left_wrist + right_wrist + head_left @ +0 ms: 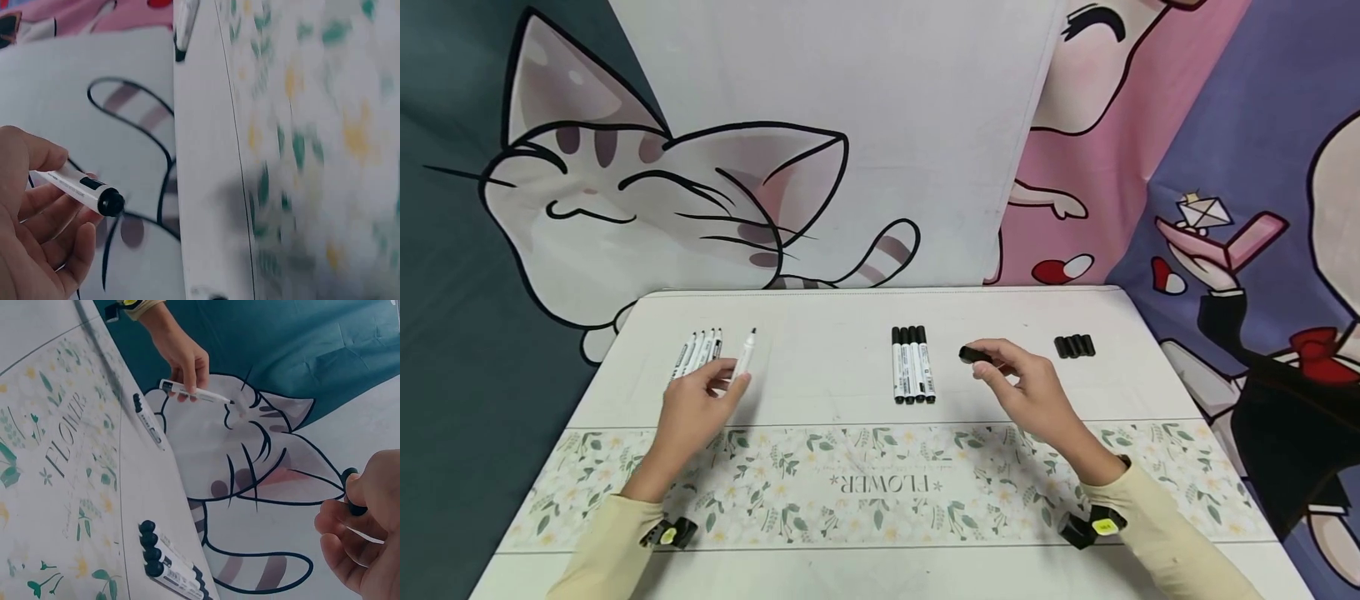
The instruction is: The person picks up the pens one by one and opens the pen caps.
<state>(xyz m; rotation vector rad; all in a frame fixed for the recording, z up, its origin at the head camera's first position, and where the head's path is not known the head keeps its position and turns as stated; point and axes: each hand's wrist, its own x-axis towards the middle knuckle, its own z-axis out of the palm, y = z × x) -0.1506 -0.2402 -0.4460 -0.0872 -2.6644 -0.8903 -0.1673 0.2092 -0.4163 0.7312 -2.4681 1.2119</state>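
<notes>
My left hand (703,402) pinches a white marker (745,353) whose dark tip is bare and points away from me. In the left wrist view the black end of that marker (84,187) faces the camera. Just beyond this hand, several uncapped markers (698,352) lie side by side. On the right, my right hand (1030,390) holds a black marker cap (974,355) between thumb and fingers, above the table. Between the hands, a row of several capped markers (913,365) lies with black caps pointing away. Several loose black caps (1075,346) sit together at the far right.
The white table (820,358) carries a floral strip (865,483) with printed lettering across its front part. A cloth backdrop (880,83) with cartoon figures hangs behind the table's far edge. Small black devices are strapped at both wrists.
</notes>
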